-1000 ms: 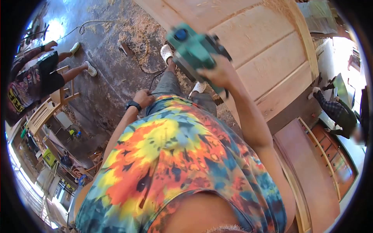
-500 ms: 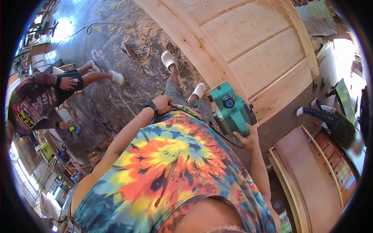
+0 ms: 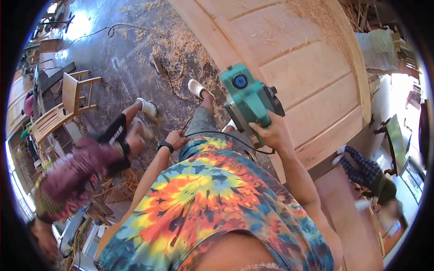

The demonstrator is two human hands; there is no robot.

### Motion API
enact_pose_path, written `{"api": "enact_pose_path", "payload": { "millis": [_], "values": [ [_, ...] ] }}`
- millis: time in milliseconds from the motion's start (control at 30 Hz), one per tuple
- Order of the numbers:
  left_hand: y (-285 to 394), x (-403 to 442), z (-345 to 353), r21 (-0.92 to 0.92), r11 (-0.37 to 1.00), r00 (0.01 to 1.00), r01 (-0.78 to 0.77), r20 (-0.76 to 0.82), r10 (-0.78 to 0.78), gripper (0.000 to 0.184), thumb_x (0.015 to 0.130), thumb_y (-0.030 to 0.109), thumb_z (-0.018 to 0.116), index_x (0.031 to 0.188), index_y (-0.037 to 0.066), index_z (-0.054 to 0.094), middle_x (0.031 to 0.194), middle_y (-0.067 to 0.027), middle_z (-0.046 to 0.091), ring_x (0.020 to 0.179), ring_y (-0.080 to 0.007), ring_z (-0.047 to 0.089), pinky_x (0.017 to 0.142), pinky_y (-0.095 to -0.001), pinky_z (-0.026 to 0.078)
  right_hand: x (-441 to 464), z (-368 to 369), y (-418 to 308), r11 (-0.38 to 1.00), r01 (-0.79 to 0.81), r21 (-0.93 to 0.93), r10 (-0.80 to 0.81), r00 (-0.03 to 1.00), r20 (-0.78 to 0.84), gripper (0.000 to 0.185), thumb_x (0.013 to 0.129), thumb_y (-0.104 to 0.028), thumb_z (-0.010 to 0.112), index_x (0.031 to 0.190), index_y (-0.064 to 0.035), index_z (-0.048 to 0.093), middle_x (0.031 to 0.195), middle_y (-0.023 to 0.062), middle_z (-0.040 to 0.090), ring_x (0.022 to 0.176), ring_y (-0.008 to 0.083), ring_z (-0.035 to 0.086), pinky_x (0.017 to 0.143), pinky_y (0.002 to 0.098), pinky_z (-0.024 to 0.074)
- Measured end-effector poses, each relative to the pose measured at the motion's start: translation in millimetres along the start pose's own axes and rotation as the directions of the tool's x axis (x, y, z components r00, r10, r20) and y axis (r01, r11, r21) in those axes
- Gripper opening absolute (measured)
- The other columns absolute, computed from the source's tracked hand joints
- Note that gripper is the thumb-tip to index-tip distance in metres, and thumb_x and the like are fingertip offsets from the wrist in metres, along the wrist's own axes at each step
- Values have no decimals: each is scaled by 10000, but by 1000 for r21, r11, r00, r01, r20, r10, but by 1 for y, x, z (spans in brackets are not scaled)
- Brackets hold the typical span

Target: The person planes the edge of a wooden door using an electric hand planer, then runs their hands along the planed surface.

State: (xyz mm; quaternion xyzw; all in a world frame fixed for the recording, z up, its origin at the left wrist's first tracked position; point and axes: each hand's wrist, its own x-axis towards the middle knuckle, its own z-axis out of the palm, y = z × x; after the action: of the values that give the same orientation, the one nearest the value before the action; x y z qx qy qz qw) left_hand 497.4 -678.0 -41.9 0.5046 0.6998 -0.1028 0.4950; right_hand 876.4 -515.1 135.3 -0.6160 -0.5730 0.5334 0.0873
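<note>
A green power planer (image 3: 248, 101) is gripped by its handle in my right hand (image 3: 274, 131), in front of my right side. It hangs beside the edge of a large panelled wooden door (image 3: 307, 63) strewn with shavings. The planer's black cord (image 3: 226, 134) runs across my waist toward my left hand. My left hand (image 3: 175, 139), with a dark watch at the wrist, is closed at my left hip with the cord at its fingers.
A person (image 3: 81, 167) in a maroon top is close on the left, near a wooden chair (image 3: 70, 97). Another person (image 3: 373, 178) stands at the right by a brown board (image 3: 348, 212). Shavings and a cable (image 3: 174, 79) lie on the floor.
The planer in my right hand has moved up and left from half a second ago. The person on the left has walked closer. The person on the right has moved toward the brown board.
</note>
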Motion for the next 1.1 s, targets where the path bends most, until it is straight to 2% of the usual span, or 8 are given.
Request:
{"api": "enact_pose_path", "payload": {
  "millis": [200, 267, 300, 467, 500, 600, 1033, 1100],
  "values": [
    [23, -35, 29, -162, 984, 995, 76, -47, -85, 448, 827, 404, 729, 954, -25, 716, 948, -253, 714, 912, -382, 687, 809, -443, 521, 8, -41, -30, 998, 24, -60, -26, 999, -41, 330, 820, -279, 773, 1056, -60, 697, 878, 197, 721, 863, 358, 711, 742, 426, 536],
    [22, -6, -6, -198, 974, 993, 108, -31, -116, 463, 809, 423, 711, 923, -26, 708, 948, -266, 708, 937, -383, 688, 830, -438, 521, 70, -42, -65, 995, 99, 16, -97, 991, -93, 227, 799, -153, 812, 819, -22, 628, 677, 9, 583, 651, 106, 530, 603, 313, 457],
    [19, 16, -34, -214, 966, 988, 141, -26, -150, 461, 814, 421, 713, 921, -27, 706, 954, -267, 707, 938, -385, 686, 826, -439, 521, 110, -41, -87, 994, 107, 14, -105, 990, -95, 229, 791, -149, 815, 791, -27, 621, 659, -4, 569, 632, 103, 520, 590, 310, 449],
    [4, 88, -141, -326, 917, 972, 231, 37, -232, 426, 807, 394, 749, 891, -21, 698, 912, -229, 715, 855, -340, 683, 762, -422, 512, 256, -42, -169, 992, 121, -19, -122, 988, -95, 232, 773, -155, 819, 781, -27, 625, 653, 4, 577, 630, 107, 534, 589, 317, 454],
    [0, 93, -154, -387, 898, 972, 209, -17, -234, 409, 826, 362, 748, 909, -37, 709, 812, -161, 707, 736, -205, 641, 687, -367, 495, 273, -42, -180, 992, 128, -22, -130, 988, -85, 230, 772, -161, 818, 786, -26, 632, 655, 10, 581, 632, 112, 539, 593, 322, 458],
    [-14, 103, -192, -437, 872, 963, 219, -48, -266, 373, 830, 343, 748, 887, -24, 712, 790, -146, 698, 708, -188, 627, 673, -361, 492, 316, -35, -217, 987, 161, -27, -162, 984, -78, 228, 773, -172, 813, 797, -22, 643, 662, 23, 590, 636, 122, 549, 600, 330, 463],
    [-34, 138, -281, -520, 831, 955, 197, -91, -283, 445, 829, 394, 716, 922, -41, 703, 847, -220, 706, 796, -297, 673, 736, -409, 502, 505, 4, -400, 949, 313, -38, -315, 947, -60, 244, 764, -195, 800, 830, 2, 672, 689, 69, 635, 649, 161, 605, 630, 357, 485],
    [-38, 150, -301, -546, 807, 946, 226, -74, -315, 447, 831, 402, 720, 917, -36, 704, 844, -218, 705, 796, -293, 674, 734, -405, 502, 538, 8, -435, 959, 255, -123, -260, 965, -29, 348, 737, -239, 801, 984, -3, 735, 892, 213, 735, 828, 307, 728, 773, 397, 555]
  ]
}}
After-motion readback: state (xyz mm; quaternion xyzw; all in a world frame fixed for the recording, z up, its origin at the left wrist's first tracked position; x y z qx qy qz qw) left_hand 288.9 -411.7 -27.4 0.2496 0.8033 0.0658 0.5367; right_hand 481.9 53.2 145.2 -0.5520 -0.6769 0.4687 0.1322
